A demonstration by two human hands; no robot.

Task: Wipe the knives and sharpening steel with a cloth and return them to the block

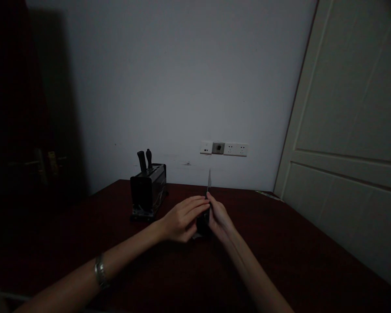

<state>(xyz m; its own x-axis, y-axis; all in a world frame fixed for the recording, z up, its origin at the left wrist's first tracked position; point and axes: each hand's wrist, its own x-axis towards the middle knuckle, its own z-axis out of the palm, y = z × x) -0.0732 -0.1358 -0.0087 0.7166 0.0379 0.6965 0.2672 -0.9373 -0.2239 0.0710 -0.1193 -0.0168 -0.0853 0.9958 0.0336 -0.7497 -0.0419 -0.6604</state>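
A knife points its thin blade upward, away from me, in the middle of the view. My right hand is closed around its lower end, thumb near the base of the blade; the handle is mostly hidden. From the left, my left hand reaches across with bent fingers, their tips touching the right hand's side near the blade's base. Its thumb side curves round a small black object between the hands, too dark to name. Farther left stands a black knife holder with two dark handles sticking up.
The dark red tabletop reaches back to a pale wall with sockets. A thin flat strip lies at the far right edge, near a white panelled door. The left side is very dark.
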